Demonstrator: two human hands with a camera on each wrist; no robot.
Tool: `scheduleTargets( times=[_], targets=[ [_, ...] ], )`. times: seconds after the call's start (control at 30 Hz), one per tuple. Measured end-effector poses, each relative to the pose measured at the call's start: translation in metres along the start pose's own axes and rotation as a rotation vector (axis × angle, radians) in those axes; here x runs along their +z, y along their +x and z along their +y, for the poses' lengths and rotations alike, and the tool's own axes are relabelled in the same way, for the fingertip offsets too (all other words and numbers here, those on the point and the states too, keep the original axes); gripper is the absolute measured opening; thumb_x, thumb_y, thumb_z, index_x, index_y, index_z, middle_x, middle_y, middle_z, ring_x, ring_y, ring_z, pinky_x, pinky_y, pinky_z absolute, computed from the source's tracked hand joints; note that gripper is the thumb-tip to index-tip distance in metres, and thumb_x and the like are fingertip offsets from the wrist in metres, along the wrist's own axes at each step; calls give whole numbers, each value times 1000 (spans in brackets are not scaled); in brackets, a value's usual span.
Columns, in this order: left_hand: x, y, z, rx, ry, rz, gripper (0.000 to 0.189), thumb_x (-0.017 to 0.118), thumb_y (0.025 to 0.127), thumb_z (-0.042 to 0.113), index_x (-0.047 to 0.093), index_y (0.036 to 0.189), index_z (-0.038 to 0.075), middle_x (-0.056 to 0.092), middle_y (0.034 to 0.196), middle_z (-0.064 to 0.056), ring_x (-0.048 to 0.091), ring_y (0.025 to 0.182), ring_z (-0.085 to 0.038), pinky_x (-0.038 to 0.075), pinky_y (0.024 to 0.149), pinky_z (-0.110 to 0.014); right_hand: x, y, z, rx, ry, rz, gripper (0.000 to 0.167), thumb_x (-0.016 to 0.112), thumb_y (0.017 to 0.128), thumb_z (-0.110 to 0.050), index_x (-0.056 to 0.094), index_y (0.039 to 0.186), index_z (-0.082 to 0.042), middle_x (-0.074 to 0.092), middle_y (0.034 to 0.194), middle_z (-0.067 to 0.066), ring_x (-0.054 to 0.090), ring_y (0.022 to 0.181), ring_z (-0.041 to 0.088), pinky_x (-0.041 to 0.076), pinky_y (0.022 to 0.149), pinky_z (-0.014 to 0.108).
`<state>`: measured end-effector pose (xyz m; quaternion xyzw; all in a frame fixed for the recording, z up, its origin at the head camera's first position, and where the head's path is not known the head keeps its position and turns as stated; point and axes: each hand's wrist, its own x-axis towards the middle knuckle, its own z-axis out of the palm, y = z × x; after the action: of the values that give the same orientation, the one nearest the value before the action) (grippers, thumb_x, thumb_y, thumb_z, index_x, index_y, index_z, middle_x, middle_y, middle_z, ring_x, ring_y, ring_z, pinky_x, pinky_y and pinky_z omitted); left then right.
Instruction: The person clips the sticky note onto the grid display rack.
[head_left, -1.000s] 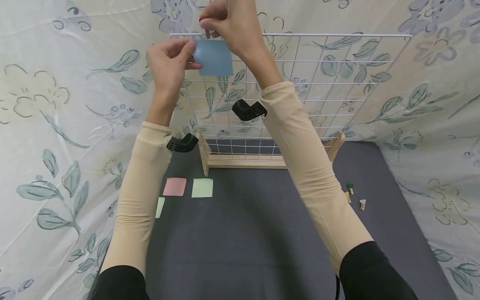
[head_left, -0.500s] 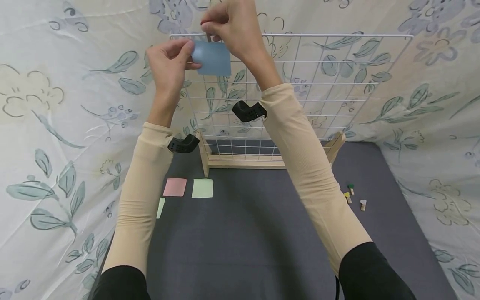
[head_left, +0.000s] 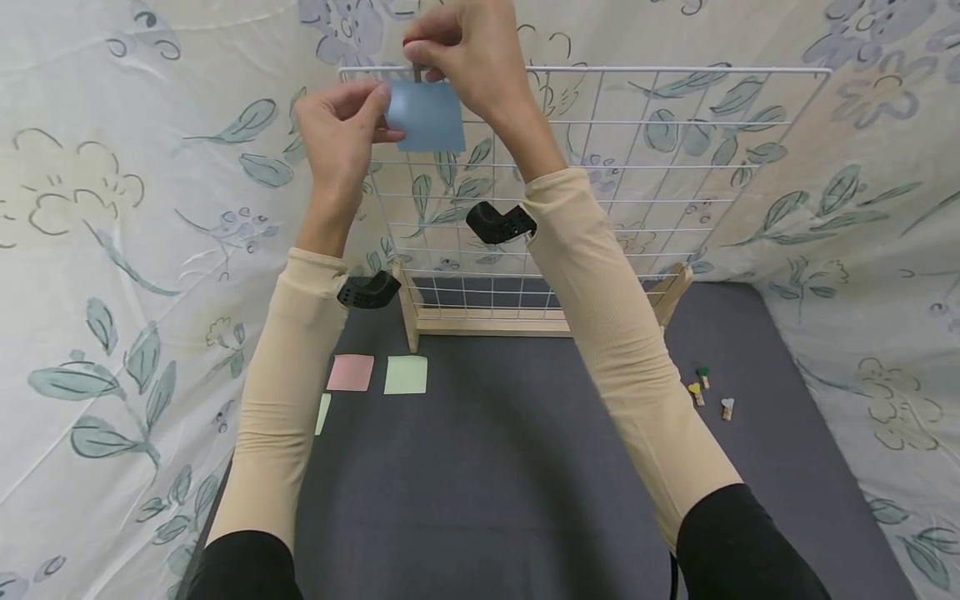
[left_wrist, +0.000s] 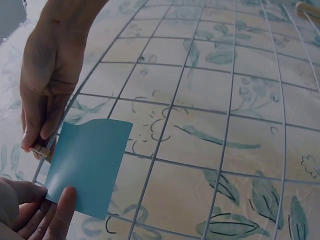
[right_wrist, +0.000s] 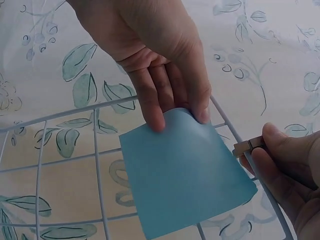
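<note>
A square of blue paper [head_left: 427, 117] lies against the upper left of a white wire grid [head_left: 637, 122], just below its top bar. The left hand [head_left: 341, 125] pinches the paper's left edge between thumb and fingers; the right wrist view shows the sheet [right_wrist: 185, 175] bowing there. At the top bar, the right hand [head_left: 472, 58] pinches a small wooden clothespin [right_wrist: 248, 146] with a bit of red at its end. In the left wrist view the clothespin [left_wrist: 41, 150] reaches the paper's top edge, its tip partly hidden behind the sheet.
The grid stands in a wooden base [head_left: 487, 325] on a dark grey table [head_left: 480, 483]. Pink paper [head_left: 350, 372] and green paper [head_left: 406, 375] lie at left, with another green piece [head_left: 322, 414] partly behind the left sleeve. Several small clothespins [head_left: 727, 408] lie at right. Floral cloth surrounds the table.
Both hands keep nearly the same place and grips. The blue paper and the clothespin have shifted only very slightly.
</note>
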<state>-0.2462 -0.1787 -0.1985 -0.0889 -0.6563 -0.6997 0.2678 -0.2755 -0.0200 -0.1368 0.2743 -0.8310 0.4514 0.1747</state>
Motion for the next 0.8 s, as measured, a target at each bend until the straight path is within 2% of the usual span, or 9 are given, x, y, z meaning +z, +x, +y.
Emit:
scheduleTargets(
  times=[0.27, 0.5, 0.67, 0.8],
  targets=[
    [5, -7, 11, 14, -26, 9, 16, 67, 92, 2, 72, 102, -9, 70, 103, -19, 72, 77, -20, 63, 70, -28, 0, -1, -1, 8, -23, -9, 20, 66, 94, -16, 75, 107, -4, 72, 108, 10, 68, 91, 16, 55, 83, 13],
    [8, -4, 10, 29, -54, 5, 17, 68, 91, 2, 71, 103, -9, 70, 103, -20, 72, 77, -20, 63, 71, -29, -2, -1, -1, -3, -82, -11, 20, 66, 94, -18, 75, 108, -6, 73, 108, 7, 66, 87, 14, 54, 80, 13],
    [9, -6, 12, 25, -50, 23, 16, 69, 90, 3, 72, 101, -9, 71, 101, -19, 72, 74, -19, 63, 69, -28, -2, 0, -1, 3, -89, -30, 22, 68, 94, -20, 74, 111, -7, 72, 113, 5, 66, 92, 13, 55, 80, 13],
    [8, -4, 9, 34, -32, 27, 15, 70, 90, 3, 73, 100, -7, 72, 101, -17, 72, 72, -18, 63, 68, -27, -5, -2, 0, -6, -52, -29, 23, 67, 94, -18, 73, 113, -5, 71, 114, 5, 67, 96, 13, 55, 82, 13]
  ],
)
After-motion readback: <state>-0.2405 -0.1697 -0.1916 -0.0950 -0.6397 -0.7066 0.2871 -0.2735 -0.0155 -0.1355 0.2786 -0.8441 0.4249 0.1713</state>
